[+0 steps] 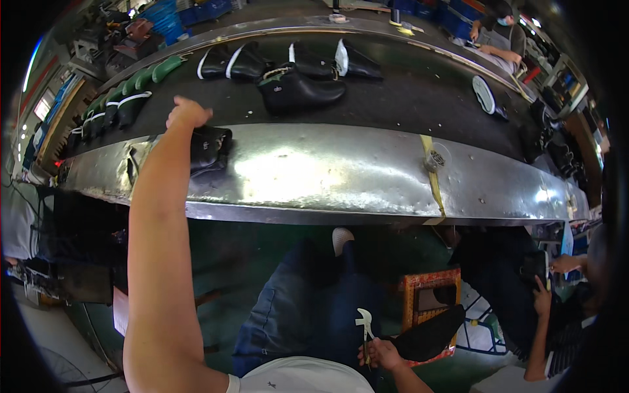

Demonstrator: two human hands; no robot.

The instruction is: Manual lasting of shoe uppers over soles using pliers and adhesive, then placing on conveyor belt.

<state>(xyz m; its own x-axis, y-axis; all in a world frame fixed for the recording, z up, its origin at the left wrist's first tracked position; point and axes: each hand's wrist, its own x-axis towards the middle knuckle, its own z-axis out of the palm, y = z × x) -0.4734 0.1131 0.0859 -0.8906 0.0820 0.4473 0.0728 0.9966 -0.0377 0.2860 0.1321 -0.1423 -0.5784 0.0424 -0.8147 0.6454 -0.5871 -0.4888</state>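
Observation:
My left hand (189,112) reaches out over the dark conveyor belt (386,98), its thumb held apart from the fingers and nothing visible in it. Just below it, partly behind my forearm, a black leather shoe upper (211,149) lies on the metal ledge (327,170). To the hand's right a black ankle boot (303,93) sits on the belt. Down by my lap, my right hand (380,354) is closed round the handles of metal lasting pincers (365,321), jaws pointing up.
Black boots with white edging (249,60) line the belt's far side; green-lined uppers (147,75) stand left. A round cup of small nails (435,159) is on the ledge. Beside me is an orange stool (411,304). One co-worker (504,39) is across, another's hand (542,298) at right.

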